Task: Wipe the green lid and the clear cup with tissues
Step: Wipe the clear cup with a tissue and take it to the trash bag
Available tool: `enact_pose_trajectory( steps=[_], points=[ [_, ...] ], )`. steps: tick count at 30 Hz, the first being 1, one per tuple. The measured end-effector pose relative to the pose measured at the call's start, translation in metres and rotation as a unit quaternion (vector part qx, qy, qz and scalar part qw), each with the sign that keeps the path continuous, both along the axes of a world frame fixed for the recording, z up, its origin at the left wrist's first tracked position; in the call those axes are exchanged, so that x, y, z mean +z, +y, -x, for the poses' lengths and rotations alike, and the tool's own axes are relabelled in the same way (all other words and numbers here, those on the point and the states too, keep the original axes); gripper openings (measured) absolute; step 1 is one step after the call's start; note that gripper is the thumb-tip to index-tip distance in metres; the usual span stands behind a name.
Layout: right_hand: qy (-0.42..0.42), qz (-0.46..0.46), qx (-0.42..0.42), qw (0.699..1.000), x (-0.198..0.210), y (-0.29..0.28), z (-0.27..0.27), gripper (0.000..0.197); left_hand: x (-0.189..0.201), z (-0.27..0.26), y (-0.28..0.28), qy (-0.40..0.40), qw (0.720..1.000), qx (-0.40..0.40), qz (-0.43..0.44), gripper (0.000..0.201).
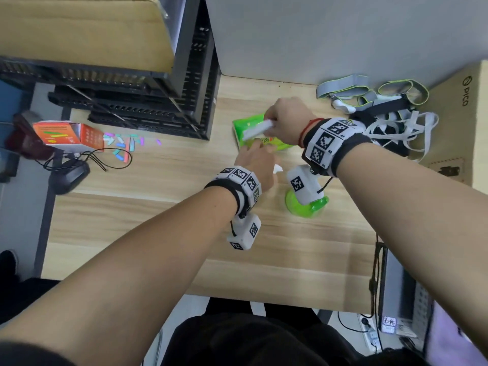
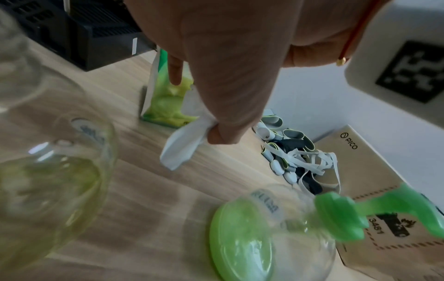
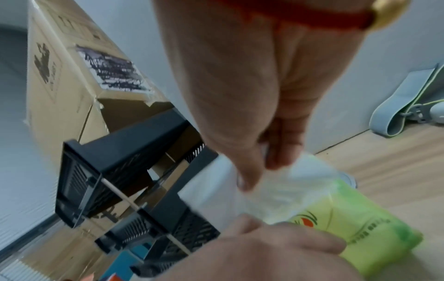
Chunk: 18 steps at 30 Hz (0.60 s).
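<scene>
My right hand (image 1: pixel 274 122) pinches a white tissue (image 1: pixel 257 129) that sticks out of a green tissue pack (image 1: pixel 248 122) at the back of the wooden table (image 1: pixel 158 220). In the right wrist view, its thumb and fingers (image 3: pixel 259 171) grip that tissue (image 3: pixel 276 190) just above the pack (image 3: pixel 360 218). My left hand (image 1: pixel 260 154) rests on the pack's near end and pinches a second tissue (image 2: pixel 182 148). The green lid (image 1: pixel 291 204) lies nearer me, partly under my right wrist camera. A clear cup (image 2: pixel 48 180) shows only as a blur in the left wrist view.
Stacked black crates (image 1: pixel 158 101) carrying a cardboard box (image 1: pixel 79 30) stand at the back left. A tangle of straps (image 1: pixel 383 109) and a brown carton (image 1: pixel 462 114) sit at the back right. An orange box (image 1: pixel 68 136), coloured pieces (image 1: pixel 124 146) and a black cabled device (image 1: pixel 71 175) lie left.
</scene>
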State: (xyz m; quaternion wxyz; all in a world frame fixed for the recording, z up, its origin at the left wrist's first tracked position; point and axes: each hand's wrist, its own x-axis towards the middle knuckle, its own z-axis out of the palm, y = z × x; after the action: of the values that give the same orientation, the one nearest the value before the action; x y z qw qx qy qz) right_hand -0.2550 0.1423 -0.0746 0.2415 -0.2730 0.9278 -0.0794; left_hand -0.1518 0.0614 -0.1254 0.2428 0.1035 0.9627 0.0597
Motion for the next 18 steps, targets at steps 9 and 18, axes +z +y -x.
enact_pose_trajectory(
  steps=[9,18],
  points=[
    [0.059,0.250,-0.134,0.957,0.045,0.031,0.002,0.019,-0.005,0.020,-0.013,-0.094,0.987,0.101,-0.080,0.035],
    [0.068,0.290,-0.157,0.942,0.069,0.065,-0.017,0.022,0.040,0.013,-0.005,-0.049,0.905,0.316,-0.279,0.006]
  ],
)
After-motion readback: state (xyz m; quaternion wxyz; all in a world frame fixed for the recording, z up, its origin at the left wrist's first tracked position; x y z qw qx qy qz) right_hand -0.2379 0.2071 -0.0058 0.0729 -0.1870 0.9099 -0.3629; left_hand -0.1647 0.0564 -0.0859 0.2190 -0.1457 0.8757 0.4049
